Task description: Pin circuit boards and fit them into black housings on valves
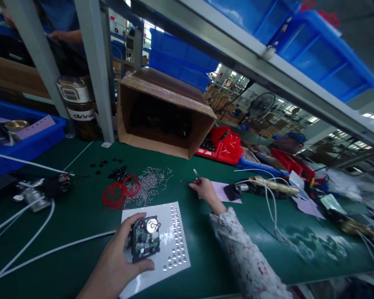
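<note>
My left hand (120, 253) grips a black square housing with an exposed circuit board (145, 245) by its sides. A round silver disc (152, 225) sits at the top of the board. Beneath it lies a white sheet (162, 272) carrying rows of small clear domes (178, 236). Farther right, my right hand (207, 193) is closed around a slim pen-like tool (197, 174), its pale end pointing up and away. A thin red wire (180, 192) lies just left of those fingers; whether they touch it, I cannot tell.
Loose metal pins (148, 182), red wire coils (114, 195) and small black parts (117, 172) lie mid-bench. An open cardboard box (162, 145) stands behind. Cabled assemblies flank both sides: motor-like unit (37, 197), brass-coloured cylinder (274, 185). A metal shelf beam (237, 39) crosses overhead. Another person's hand (67, 36) shows back left.
</note>
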`<state>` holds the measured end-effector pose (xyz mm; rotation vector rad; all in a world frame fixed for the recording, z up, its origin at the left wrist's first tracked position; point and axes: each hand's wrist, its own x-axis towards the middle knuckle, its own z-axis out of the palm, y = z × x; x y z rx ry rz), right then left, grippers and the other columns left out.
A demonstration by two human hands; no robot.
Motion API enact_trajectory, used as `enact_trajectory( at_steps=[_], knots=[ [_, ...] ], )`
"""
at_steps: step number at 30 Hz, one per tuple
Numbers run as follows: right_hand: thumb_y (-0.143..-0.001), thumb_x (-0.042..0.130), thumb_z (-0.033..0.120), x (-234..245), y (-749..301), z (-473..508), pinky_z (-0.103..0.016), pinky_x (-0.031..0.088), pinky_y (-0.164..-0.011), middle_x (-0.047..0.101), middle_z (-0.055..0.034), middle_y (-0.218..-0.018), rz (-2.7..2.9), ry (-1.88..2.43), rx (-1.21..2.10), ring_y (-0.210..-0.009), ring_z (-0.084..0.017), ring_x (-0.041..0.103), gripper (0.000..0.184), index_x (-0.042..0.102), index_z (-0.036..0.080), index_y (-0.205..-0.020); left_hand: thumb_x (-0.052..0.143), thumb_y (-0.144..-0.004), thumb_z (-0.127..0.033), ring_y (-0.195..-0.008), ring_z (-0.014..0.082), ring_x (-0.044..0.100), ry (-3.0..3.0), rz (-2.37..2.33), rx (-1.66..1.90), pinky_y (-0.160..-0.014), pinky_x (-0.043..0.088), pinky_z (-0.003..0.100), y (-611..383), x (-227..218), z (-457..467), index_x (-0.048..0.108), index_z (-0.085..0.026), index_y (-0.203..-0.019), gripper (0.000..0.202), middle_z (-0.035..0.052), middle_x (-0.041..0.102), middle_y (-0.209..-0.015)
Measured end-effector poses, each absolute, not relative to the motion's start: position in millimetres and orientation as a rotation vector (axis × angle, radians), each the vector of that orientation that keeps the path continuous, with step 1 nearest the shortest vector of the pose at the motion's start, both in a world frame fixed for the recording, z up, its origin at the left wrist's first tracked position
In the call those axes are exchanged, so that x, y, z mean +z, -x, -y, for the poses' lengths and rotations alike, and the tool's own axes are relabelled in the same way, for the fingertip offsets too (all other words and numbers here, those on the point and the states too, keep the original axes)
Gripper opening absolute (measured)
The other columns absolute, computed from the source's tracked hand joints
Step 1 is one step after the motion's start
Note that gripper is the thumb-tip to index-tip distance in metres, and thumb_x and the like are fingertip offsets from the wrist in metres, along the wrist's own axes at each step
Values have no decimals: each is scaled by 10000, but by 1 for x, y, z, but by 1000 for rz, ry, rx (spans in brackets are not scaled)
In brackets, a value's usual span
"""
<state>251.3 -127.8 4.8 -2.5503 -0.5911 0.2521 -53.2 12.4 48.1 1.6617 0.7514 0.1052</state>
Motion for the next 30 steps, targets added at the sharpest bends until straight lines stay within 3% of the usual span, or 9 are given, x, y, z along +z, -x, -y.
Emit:
enact_trajectory(
  at_steps=[4,8,11,15,19,24,30],
  knots=[
    [-730,675,140,-3,-246,106,-265,382,-581,662,-82,-707,629,2661,252,-674,-209,620,88,597,159,-693,724,-531,-234,-1130,346,532,-1686,-699,150,-1014,379,517,37,33,-8,466,-256,-1259,773,85,538,-1252],
    [-819,555,112,12,-229,104,-274,372,-637,657,-119,-835,791,2630,183,-777,-214,613,61,561,159,-780,733,-521,-218,-1186,351,485,-1682,-633,133,-1058,327,525,34,24,-11,451,-206,-1265,795,121,505,-1295],
    [-871,487,154,47,-217,106,-269,367,-649,637,-80,-842,927,2551,145,-758,-193,587,38,512,176,-852,735,-566,-220,-1215,330,464,-1665,-579,122,-1075,314,513,40,27,-17,424,-229,-1302,799,108,480,-1328],
    [-885,476,246,113,-182,109,-251,340,-581,578,4,-710,1127,2359,151,-604,-146,510,81,464,203,-817,778,-587,-229,-1275,306,401,-1690,-471,196,-1109,271,479,47,25,-24,421,-256,-1317,813,92,435,-1377],
    [-868,490,226,157,-121,116,-236,316,-518,540,23,-652,1291,2130,288,-553,-126,470,85,484,204,-785,784,-610,-245,-1216,291,468,-1620,-428,297,-1072,333,469,47,16,-24,404,-247,-1310,796,101,496,-1311],
    [-836,561,129,138,-56,115,-238,376,-570,626,15,-771,1441,1987,619,-649,-137,554,108,530,231,-820,724,-698,-321,-1137,267,519,-1754,-342,448,-1021,390,425,44,9,-23,535,-234,-1156,503,72,567,-1193],
    [-848,548,133,91,-55,93,-284,388,-633,663,-45,-840,1353,2189,545,-736,-195,605,73,570,193,-884,749,-703,-319,-1136,251,521,-1755,-292,507,-1013,391,406,44,6,-24,551,-216,-1146,496,74,574,-1187]
  ],
)
